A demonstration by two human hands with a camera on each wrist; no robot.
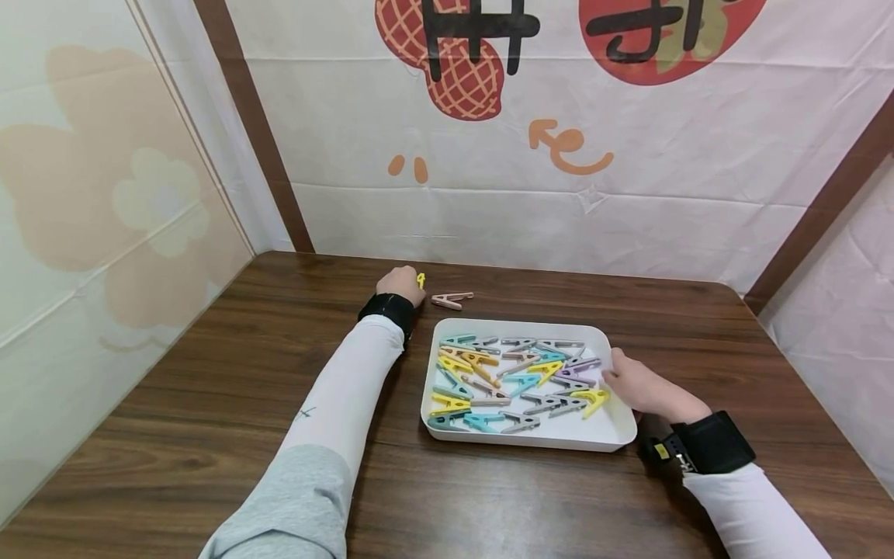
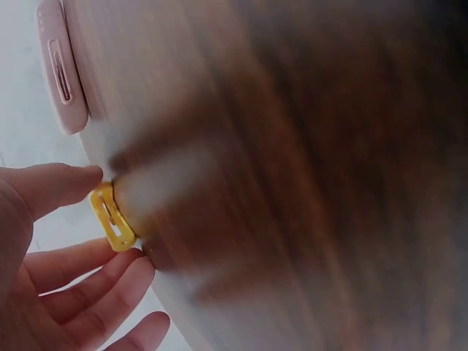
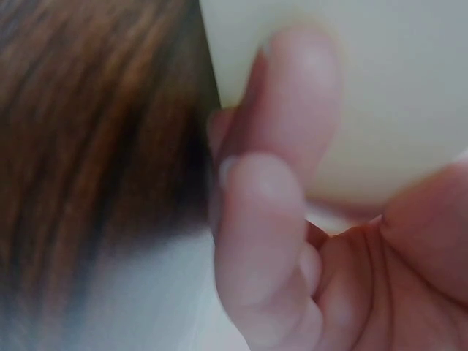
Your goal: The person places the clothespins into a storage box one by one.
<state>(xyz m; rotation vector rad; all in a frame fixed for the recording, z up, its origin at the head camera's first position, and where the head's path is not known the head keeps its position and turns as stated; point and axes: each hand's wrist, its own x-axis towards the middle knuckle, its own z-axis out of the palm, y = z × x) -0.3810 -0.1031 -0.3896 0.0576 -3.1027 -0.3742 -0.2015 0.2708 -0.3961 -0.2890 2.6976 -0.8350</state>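
Note:
At the far side of the table, my left hand (image 1: 401,284) has its thumb and fingertips at opposite ends of a yellow clothespin (image 2: 112,217), pinching it close over the wood. A pale pink clothespin (image 1: 452,300) lies just right of that hand. Nearer to me stands a white tray (image 1: 524,441) with many clothespins in yellow, orange, teal, grey, purple and pink spread inside. My right hand (image 1: 644,386) grips the tray's right side, its fingers (image 3: 259,227) bent against the wall in the right wrist view.
The brown wooden table (image 1: 209,435) ends at a back edge close beyond my left hand. A printed white cloth (image 1: 489,217) hangs behind it, and another panel (image 1: 105,233) runs along the left side. Both wrists wear black bands.

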